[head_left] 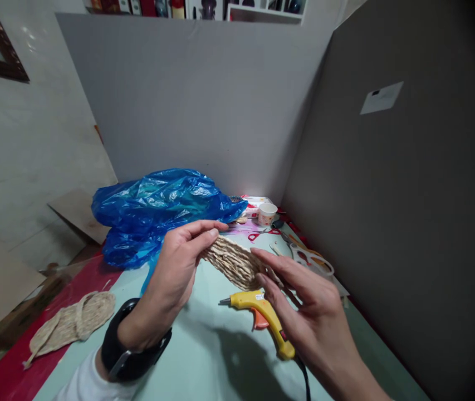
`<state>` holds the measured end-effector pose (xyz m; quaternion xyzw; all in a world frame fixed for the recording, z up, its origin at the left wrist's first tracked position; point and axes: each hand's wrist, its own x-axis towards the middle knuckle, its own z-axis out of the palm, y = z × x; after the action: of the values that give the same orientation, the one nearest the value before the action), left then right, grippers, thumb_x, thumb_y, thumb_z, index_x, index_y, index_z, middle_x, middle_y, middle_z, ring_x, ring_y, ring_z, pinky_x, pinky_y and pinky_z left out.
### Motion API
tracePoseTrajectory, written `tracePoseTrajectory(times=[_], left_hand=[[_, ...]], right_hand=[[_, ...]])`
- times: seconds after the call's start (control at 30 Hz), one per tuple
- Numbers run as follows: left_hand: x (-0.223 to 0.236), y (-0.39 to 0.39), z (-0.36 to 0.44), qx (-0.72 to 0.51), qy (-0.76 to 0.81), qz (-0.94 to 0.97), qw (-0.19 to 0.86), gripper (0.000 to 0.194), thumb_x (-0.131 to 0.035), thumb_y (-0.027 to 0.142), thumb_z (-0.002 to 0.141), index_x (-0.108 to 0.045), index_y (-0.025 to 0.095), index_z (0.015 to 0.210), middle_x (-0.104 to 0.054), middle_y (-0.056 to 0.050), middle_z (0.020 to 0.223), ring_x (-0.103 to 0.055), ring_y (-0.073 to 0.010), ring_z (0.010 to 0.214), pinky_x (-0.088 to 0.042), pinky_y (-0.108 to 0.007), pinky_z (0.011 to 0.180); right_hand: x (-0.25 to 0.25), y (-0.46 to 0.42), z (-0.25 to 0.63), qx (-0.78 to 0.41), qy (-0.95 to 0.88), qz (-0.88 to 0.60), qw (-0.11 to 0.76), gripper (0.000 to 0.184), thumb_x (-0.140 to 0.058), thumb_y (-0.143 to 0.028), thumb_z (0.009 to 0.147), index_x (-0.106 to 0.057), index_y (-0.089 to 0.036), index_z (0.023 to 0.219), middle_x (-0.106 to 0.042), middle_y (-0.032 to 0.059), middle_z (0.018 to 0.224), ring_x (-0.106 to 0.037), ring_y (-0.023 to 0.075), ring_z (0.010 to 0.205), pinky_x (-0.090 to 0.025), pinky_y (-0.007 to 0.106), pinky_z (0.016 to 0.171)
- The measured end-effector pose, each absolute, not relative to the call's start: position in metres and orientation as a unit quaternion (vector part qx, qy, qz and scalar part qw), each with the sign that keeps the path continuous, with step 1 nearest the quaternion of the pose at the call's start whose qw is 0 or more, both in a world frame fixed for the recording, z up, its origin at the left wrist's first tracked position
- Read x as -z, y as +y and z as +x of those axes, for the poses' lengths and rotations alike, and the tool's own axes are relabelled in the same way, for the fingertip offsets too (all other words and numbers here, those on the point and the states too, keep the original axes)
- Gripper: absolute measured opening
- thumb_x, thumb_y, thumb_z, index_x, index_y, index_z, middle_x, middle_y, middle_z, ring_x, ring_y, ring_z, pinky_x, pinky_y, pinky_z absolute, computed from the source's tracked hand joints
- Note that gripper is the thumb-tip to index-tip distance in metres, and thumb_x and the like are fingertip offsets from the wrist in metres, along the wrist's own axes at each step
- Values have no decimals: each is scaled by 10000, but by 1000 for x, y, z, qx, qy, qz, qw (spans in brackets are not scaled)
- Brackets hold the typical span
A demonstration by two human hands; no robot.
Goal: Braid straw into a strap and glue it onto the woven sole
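Note:
Between my two hands, above the table, is a woven straw sole (235,263) made of rows of twisted straw cord. My left hand (182,256) pinches its far left end between thumb and fingers, with a black watch on the wrist. At the near right end my right hand (304,301) grips it, thumb below and fingers along the edge; part of that end is hidden behind the fingers. Just beneath lies a yellow hot glue gun (262,312) with an orange trigger, its nozzle pointing left and its black cord running toward me.
A finished-looking straw slipper (74,323) lies at the table's left edge on red cloth. A crumpled blue plastic bag (162,206) fills the back left. White-handled scissors (312,260), red-handled scissors (262,234) and a paper cup (267,214) stand or lie back right, before grey panels (204,100).

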<state>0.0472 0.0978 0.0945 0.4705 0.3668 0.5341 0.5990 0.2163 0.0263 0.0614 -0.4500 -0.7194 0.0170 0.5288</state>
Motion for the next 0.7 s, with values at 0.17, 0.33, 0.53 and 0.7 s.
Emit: tracePoseTrajectory(times=[0.17, 0.33, 0.53, 0.7], left_hand=[[-91, 105, 41, -420, 343, 479, 691, 235, -682, 338, 807, -748, 141, 916, -705, -72, 844, -644, -193, 760, -494, -309, 715], [-89, 110, 39, -320, 354, 615, 628, 278, -673, 401, 811, -740, 147, 902, -699, -76, 870, -619, -199, 799, -459, -284, 701], [-88, 104, 45, -222, 353, 705, 573, 265, -639, 405, 833, -733, 171, 917, -670, -57, 858, -583, -186, 775, -428, -252, 637], [-88, 101, 48, -216, 367, 706, 566, 241, -642, 388, 833, -737, 174, 894, -656, -51, 847, -563, -181, 782, -422, -260, 665]], right_hand=[[-74, 35, 244, -150, -716, -488, 476, 240, -578, -224, 910, -730, -160, 1085, -728, 80, 1020, -696, 189, 869, -574, 270, 727], [-88, 42, 266, -242, -732, -477, 422, 262, -574, -220, 885, -735, -139, 1075, -728, 83, 1001, -687, 173, 818, -554, 230, 645], [-92, 39, 267, -254, -766, -443, 391, 262, -544, -156, 904, -733, -162, 1085, -714, 63, 946, -656, 138, 738, -504, 194, 572], [-91, 36, 267, -195, -805, -430, 359, 304, -523, -88, 912, -712, -187, 1128, -706, 29, 959, -642, 122, 799, -483, 200, 670]])
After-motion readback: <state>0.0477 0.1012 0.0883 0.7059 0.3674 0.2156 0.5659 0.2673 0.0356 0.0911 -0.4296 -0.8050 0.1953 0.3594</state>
